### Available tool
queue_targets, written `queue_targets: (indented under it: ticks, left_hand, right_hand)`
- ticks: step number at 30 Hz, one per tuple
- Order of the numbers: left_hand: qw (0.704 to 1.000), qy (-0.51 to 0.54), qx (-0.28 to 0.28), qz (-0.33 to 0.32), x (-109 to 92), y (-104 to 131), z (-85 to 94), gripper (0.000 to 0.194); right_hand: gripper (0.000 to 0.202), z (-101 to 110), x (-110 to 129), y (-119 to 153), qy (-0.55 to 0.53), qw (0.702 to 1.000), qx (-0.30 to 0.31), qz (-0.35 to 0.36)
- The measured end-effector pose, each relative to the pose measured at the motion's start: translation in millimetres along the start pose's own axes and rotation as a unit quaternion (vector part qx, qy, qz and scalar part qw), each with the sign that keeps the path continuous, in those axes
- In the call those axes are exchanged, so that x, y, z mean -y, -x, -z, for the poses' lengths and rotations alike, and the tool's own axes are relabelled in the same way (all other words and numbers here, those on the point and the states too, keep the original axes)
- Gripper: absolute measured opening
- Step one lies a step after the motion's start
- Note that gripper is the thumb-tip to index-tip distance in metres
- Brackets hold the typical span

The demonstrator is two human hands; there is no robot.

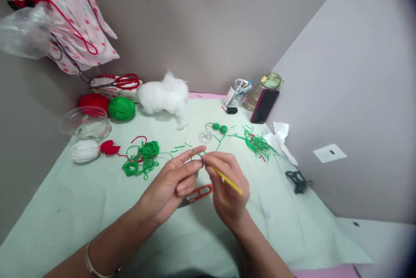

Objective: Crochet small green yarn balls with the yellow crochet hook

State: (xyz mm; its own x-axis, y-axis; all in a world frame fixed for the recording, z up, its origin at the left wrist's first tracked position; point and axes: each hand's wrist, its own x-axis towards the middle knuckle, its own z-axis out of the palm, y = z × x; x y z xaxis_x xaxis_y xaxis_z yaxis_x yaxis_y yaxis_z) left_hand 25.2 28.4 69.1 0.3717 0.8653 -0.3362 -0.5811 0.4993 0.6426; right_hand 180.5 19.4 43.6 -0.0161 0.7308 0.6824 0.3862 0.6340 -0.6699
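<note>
My left hand (170, 182) is closed in a pinch, with its index finger stretched forward. A thin strand of green yarn (196, 152) runs over that finger, and whatever small piece lies in the pinch is mostly hidden. In my right hand (229, 191) is a crochet hook with a yellow handle (230, 181), its tip meeting the yarn at my left fingertips. Orange-handled thread snips (200, 192) lie on the cloth just below the hands. Beyond them rest two small green crocheted balls (220, 127) with yarn tails, beside a small round clear container (206, 137).
Tangled green yarn (143, 158), a white yarn ball (85, 151) and a clear plastic bowl (86, 124) lie left. White stuffing (164, 94) sits at the back. Right are yarn scraps (258, 144), a phone (265, 106), a glass jug (260, 91) and a black claw clip (298, 181).
</note>
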Motion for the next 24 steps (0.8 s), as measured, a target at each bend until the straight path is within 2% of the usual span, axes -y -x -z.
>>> queue_targets:
  ticks: [2, 4, 6, 7, 9, 11, 12, 13, 15, 17, 19, 22, 24]
  left_hand:
    - [1.000, 0.013, 0.010, -0.002, -7.1, 0.2, 1.5, 0.041]
    - [1.000, 0.007, 0.014, -0.019, -11.3, 1.3, 1.5, 0.036]
    - [0.999, -0.019, 0.008, -0.039, -9.9, 3.1, -0.7, 0.038]
    - [0.998, -0.036, -0.001, -0.053, -7.3, 4.1, -2.4, 0.042]
    - [0.995, -0.055, -0.024, -0.077, -0.8, 5.6, -5.5, 0.052]
    - [0.997, -0.040, -0.027, -0.063, 3.8, 6.0, -6.4, 0.055]
    - [0.999, -0.022, -0.020, -0.044, 4.3, 5.8, -5.7, 0.052]
    - [1.000, -0.004, -0.010, -0.025, 3.5, 5.3, -4.5, 0.047]
    - [1.000, 0.022, 0.010, -0.010, -0.6, 4.4, -1.4, 0.038]
    - [0.999, 0.018, 0.017, -0.025, -4.6, 4.3, 0.7, 0.033]
    - [0.999, -0.015, 0.015, -0.039, -5.3, 5.3, 0.7, 0.035]
    - [0.996, -0.075, 0.004, -0.045, -1.2, 7.3, -1.6, 0.050]
    - [0.995, -0.087, 0.003, -0.042, 1.0, 7.9, -2.7, 0.053]
  right_hand:
    - [0.025, 5.3, -0.8, -9.0, -0.086, 0.994, -0.019, -0.058]
    - [0.021, 8.5, -0.9, -15.9, -0.194, 0.973, -0.038, -0.119]
    - [0.022, 7.5, -0.1, -17.1, -0.243, 0.959, -0.034, -0.145]
    - [0.021, 5.5, 0.5, -15.3, -0.226, 0.964, -0.021, -0.140]
    - [0.021, 0.5, 1.8, -8.8, -0.119, 0.989, -0.001, -0.085]
    - [0.030, -2.6, 2.6, -2.9, -0.007, 1.000, -0.012, -0.002]
    - [0.033, -2.5, 2.7, -1.7, 0.018, 0.999, -0.021, 0.022]
    - [0.032, -1.3, 2.6, -2.1, 0.010, 0.999, -0.031, 0.016]
    - [0.024, 3.5, 2.1, -6.4, -0.073, 0.995, -0.042, -0.055]
    - [0.019, 7.8, 1.7, -12.4, -0.195, 0.970, -0.061, -0.132]
    - [0.018, 9.1, 1.4, -15.7, -0.279, 0.943, -0.047, -0.175]
    - [0.016, 6.6, 0.6, -14.1, -0.276, 0.943, 0.008, -0.184]
    - [0.015, 5.2, -0.4, -12.3, -0.263, 0.946, 0.014, -0.191]
